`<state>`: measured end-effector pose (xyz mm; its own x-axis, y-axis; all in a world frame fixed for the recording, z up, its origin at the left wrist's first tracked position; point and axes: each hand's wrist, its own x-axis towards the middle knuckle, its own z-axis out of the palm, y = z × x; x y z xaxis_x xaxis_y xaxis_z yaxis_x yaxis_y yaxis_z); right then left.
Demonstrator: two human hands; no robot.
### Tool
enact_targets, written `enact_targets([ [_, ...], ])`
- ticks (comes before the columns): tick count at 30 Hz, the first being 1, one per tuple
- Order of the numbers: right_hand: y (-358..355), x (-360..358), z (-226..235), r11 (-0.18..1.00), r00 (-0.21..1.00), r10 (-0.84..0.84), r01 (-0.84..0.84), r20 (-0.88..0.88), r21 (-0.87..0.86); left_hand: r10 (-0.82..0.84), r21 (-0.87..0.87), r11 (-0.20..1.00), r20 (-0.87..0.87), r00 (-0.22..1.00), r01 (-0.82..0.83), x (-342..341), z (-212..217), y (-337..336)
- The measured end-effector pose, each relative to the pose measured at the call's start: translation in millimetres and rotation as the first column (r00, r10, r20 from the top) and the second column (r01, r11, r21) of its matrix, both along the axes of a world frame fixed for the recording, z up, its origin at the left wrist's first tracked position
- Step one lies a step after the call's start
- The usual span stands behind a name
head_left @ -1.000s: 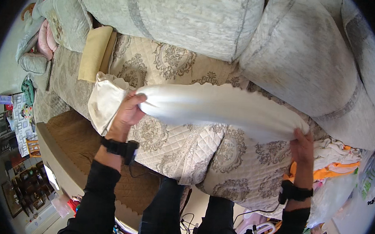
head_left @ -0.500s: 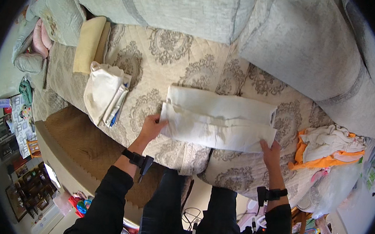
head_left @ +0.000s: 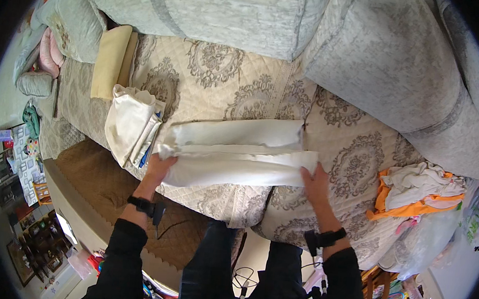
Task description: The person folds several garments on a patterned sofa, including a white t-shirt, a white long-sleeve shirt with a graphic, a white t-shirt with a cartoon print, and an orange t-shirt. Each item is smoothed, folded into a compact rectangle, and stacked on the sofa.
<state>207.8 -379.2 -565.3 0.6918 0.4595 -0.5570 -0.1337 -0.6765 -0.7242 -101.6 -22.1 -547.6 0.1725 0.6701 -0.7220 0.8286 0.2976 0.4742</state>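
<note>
A white piece of cloth [head_left: 232, 168], possibly a garment, lies on the patterned sofa cover in front of me, folded lengthwise into two long strips. My left hand [head_left: 160, 167] grips the left end of its near strip, fingers closed on the edge. At the opposite end, my right hand [head_left: 316, 185] pinches the near strip's right corner. The far strip rests flat on the cover. Close to my left hand sits a stack of folded cream clothes [head_left: 132, 124] with a bit of blue showing at its lower edge.
A folded yellow cloth [head_left: 110, 63] lies beyond the cream stack. To the right is a loose heap of off-white and orange clothes [head_left: 416, 189], beside a clear plastic bag [head_left: 432, 238]. Grey cushions [head_left: 216, 10] line the sofa's back. A brown-covered section [head_left: 108, 178] lies at near left.
Both hands have moved left, carrying the white cloth along the sofa toward the cream stack. Its near strip now looks straighter and smoother.
</note>
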Motion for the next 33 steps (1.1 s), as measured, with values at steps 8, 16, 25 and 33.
enact_targets([
  [8,148.2,-144.7,4.9,0.654,0.212,0.678,-0.611,0.704,-0.446,0.15,0.019,0.988,0.068,0.986,-0.152,-51.2,22.7,5.9],
  [16,182.2,-154.7,-11.2,0.63,0.51,0.648,-0.776,0.565,-0.023,-0.053,0.046,0.998,0.166,0.985,0.046,-6.1,111.0,-47.1],
  [25,73.4,-54.8,39.9,0.925,0.857,0.117,0.089,-0.502,0.369,-0.125,-0.314,0.836,0.69,0.713,0.45,152.3,86.2,-173.3],
  [33,66.5,-41.6,-21.9,0.998,0.986,0.068,-0.066,0.149,-0.023,-0.414,0.364,0.853,0.035,0.91,0.374,100.7,23.0,-126.6],
])
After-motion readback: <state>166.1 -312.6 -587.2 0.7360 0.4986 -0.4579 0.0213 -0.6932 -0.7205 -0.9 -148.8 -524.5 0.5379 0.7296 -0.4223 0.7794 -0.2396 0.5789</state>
